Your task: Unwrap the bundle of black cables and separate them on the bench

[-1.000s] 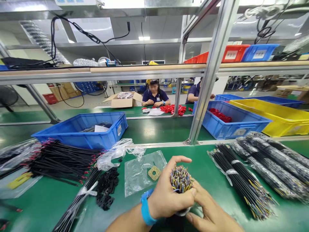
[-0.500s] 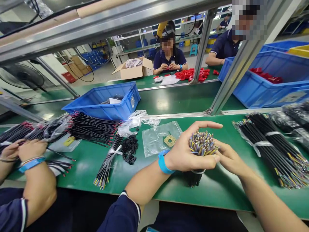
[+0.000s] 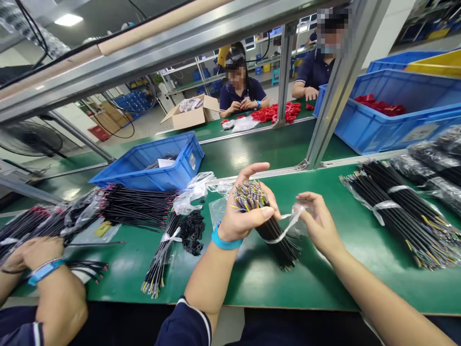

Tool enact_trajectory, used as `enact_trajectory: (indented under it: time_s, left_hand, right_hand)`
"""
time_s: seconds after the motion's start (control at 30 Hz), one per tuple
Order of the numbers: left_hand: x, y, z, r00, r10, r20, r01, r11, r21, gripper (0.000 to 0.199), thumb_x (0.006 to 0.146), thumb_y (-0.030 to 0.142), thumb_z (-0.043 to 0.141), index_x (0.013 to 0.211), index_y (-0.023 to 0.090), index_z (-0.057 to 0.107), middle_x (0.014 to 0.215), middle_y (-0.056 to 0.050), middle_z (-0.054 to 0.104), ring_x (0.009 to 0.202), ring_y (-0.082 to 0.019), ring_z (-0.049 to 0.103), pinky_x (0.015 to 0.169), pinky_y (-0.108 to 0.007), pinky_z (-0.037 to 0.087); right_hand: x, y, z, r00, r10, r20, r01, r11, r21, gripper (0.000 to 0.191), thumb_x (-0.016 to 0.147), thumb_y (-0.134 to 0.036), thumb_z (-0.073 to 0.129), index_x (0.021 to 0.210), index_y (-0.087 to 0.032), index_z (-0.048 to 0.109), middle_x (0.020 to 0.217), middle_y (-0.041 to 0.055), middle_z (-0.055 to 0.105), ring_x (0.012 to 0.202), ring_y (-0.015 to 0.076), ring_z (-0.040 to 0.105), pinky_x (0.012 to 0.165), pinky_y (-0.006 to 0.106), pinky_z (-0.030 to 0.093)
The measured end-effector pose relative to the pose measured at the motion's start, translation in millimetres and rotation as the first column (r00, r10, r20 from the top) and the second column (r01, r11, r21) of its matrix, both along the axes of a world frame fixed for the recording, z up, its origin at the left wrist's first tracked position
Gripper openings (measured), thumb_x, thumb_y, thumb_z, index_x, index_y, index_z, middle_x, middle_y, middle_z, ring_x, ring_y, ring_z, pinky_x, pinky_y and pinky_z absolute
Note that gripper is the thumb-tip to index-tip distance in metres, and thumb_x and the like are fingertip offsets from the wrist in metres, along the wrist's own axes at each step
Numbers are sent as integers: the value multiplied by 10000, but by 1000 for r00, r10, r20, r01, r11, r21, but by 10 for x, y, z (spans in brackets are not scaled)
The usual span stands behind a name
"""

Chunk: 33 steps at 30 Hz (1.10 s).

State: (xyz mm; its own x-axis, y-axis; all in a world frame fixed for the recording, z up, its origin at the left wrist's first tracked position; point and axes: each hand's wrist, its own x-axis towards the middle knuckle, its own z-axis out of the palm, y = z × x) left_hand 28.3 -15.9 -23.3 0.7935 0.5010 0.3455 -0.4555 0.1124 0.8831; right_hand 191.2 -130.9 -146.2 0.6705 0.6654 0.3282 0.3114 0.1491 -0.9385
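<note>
My left hand is wrapped round a thick bundle of black cables, whose coloured wire ends point up and left. The bundle is tilted, its lower end near the green table. A white plastic tie strip loops round the bundle's middle. Its loose end is pinched in the fingers of my right hand, to the right of the bundle. Left of my left hand lie a smaller tied cable bundle and a pile of small black parts.
Tied cable bundles lie at the right, beside plastic-wrapped ones. A blue bin stands behind red-tipped cables; another blue bin holds red parts. A co-worker's hands work at the left. A metal post rises ahead.
The bundle has moved left in my left hand and tilted over, showing its length. My right hand has come away from its top and now pulls the strip out to the right.
</note>
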Motion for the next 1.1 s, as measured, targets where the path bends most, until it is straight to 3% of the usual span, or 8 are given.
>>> enact_trajectory:
  time_s: [0.17,0.33,0.43,0.57,0.67,0.8,1.0,1.1]
  left_hand:
    - [-14,50,-3,999,5,-40,-8,997,-77,1074,556,541,949,1454,288,418,654,80,581,518,-162,637,569,-298,549]
    - [16,-24,-60,982,-189,-20,184,972,-149,1203,494,568,955,1506,266,379,616,72,585,466,-171,618,526,-309,542]
    - [34,-51,-86,955,-297,13,296,942,-158,1220,499,535,952,1529,257,360,598,68,573,460,-185,615,516,-324,542]
    - [-11,-52,-38,976,-215,23,216,964,-152,1225,489,582,932,1539,277,379,570,84,498,437,-179,567,500,-330,499]
    - [-106,11,44,999,2,54,4,993,-116,1067,557,645,866,1481,296,461,579,90,399,416,-131,457,481,-305,430]
    - [-227,158,137,949,273,156,-255,959,-126,734,697,584,774,1341,311,551,653,79,296,447,-80,304,506,-278,372]
    - [-278,230,254,877,392,278,-345,916,-202,710,645,405,809,1304,318,556,658,98,307,460,-56,298,507,-228,361]
    - [-308,161,298,855,411,315,-368,910,-189,744,620,361,817,1313,297,551,634,99,384,463,-71,414,500,-221,409]
  right_hand:
    - [-209,-127,193,958,197,-211,-162,972,172,398,998,-582,572,1264,-297,496,1049,66,698,935,251,724,851,446,611]
    - [-164,-205,414,873,474,-118,-404,836,371,372,1014,-577,598,1290,-328,579,574,-91,463,450,125,477,736,354,601]
    - [-85,-176,442,834,542,106,-551,808,209,537,911,-661,721,1267,-271,625,613,-49,560,513,141,540,581,274,518]
    - [2,-139,381,769,636,65,-639,769,37,624,776,-743,800,1103,-227,672,690,-12,585,571,148,543,500,244,420]
    - [127,-163,297,779,625,-35,-625,780,33,663,663,-731,875,1036,-244,624,626,-44,510,553,155,512,511,265,435]
    - [273,-225,215,844,516,-147,-520,854,16,681,666,-706,857,1059,-280,500,642,-53,511,541,172,528,506,285,460]
    - [296,-231,61,951,283,-127,-298,947,-122,712,744,-566,807,1320,-271,507,890,1,601,636,157,574,550,271,475]
    - [458,-272,6,988,153,-30,-156,965,-213,522,818,-626,705,1128,-210,646,790,27,609,642,184,582,542,282,450]
